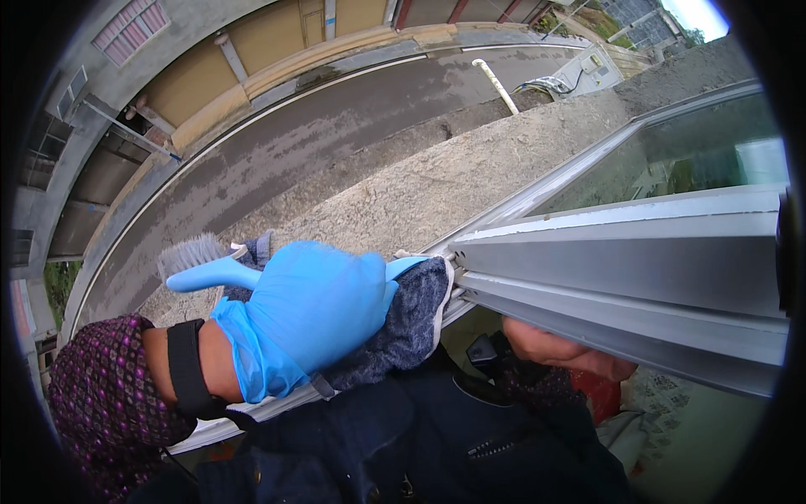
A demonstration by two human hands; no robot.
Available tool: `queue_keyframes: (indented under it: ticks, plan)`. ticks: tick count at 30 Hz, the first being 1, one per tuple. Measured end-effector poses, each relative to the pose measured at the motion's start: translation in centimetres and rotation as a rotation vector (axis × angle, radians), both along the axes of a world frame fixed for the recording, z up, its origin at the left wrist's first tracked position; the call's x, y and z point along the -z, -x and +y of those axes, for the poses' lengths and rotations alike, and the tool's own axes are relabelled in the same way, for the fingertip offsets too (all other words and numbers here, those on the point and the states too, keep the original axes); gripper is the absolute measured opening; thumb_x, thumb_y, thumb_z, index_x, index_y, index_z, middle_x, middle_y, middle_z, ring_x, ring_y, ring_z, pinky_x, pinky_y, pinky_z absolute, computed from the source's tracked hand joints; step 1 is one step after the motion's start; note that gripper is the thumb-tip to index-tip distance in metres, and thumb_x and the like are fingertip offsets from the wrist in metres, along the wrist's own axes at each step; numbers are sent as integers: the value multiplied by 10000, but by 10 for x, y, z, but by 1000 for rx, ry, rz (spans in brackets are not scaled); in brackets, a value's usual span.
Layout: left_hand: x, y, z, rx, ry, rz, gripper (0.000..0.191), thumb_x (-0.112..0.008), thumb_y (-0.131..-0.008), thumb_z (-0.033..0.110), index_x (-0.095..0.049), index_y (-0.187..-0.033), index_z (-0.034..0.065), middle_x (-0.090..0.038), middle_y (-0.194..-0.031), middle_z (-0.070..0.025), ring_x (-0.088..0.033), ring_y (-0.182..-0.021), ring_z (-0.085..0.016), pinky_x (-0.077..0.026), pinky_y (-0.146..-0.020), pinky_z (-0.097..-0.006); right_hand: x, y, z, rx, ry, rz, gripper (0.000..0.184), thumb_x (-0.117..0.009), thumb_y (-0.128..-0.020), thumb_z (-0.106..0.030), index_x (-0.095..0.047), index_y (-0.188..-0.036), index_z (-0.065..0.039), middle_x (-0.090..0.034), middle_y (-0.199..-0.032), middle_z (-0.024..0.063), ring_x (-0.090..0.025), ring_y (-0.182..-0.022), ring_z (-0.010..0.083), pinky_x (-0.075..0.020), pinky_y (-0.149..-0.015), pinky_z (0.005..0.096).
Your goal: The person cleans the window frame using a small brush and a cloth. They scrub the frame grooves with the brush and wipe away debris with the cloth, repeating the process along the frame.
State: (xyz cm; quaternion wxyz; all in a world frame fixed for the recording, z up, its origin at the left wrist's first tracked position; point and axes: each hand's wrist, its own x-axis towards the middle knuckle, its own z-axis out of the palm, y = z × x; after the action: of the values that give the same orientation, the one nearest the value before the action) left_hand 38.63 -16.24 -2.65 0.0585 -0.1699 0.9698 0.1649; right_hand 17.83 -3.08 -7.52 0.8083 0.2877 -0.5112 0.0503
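My left hand (315, 309), in a light-blue disposable glove, grips a light-blue brush (214, 274) with grey bristles, which point outward on the left. A dark blue-grey cloth (415, 321) with pale edging is bunched under the same hand and lies over the window track (497, 217). The cloth's right edge meets the end of the aluminium window sash (617, 271). On the inner side of that sash is my bare right hand (554, 349). The sash hides part of it, so its grip does not show.
Outside the track runs a rough concrete ledge (453, 183). Beyond it lies a wet street (302, 138) with buildings (264, 38) opposite. A white pipe (496, 86) stands up past the ledge, near a grey utility box (589, 69) with cables. Window glass (686, 151) is at the right.
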Motion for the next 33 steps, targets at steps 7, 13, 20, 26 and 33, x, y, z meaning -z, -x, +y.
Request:
queue_keyframes:
  ticks: [7, 13, 20, 26, 33]
  plan:
    - [1, 40, -16, 89, -186, -201, 393, -499, -935, 349, -693, -792, 38, -639, -639, -206, -655, -594, -384, -530, -601, -483, 1, -4, -2, -2, 38, -33, 673, -408, -1005, -463, -279, -1394, 71, -458, -1294, 320, -580, -1127, 394, -509, -897, 504]
    - [-11, -2, -12, 198, -93, -216, 308, -530, -910, 324, -658, -827, 56, -625, -605, -137, -636, -533, -324, -508, -519, -447, 3, -6, -1, 11, 64, -41, 670, -406, -1006, -459, -284, -1391, 75, -461, -1301, 314, -575, -1144, 386, -506, -924, 506]
    - [-6, 11, -12, 119, -195, -125, 366, -515, -929, 341, -657, -742, 60, -624, -601, -144, -645, -555, -329, -514, -534, -440, 22, -9, 3, 135, 43, -58, 665, -403, -1007, -455, -288, -1387, 79, -465, -1309, 308, -569, -1165, 376, -504, -955, 509]
    - [8, 19, -4, 145, -107, -99, 359, -542, -924, 349, -652, -756, 52, -617, -582, -139, -655, -565, -324, -521, -537, -433, 6, -8, -2, 131, 63, -62, 645, -389, -1008, -444, -295, -1371, 81, -473, -1301, 290, -571, -1168, 349, -511, -968, 491]
    - [18, 18, -3, 74, -112, 79, 312, -571, -900, 329, -626, -766, 53, -590, -541, -129, -608, -461, -306, -487, -457, -437, -1, -12, -18, -836, 315, -362, 520, -307, -1002, -383, -368, -1258, 66, -466, -1239, 217, -573, -1124, 245, -547, -905, 377]
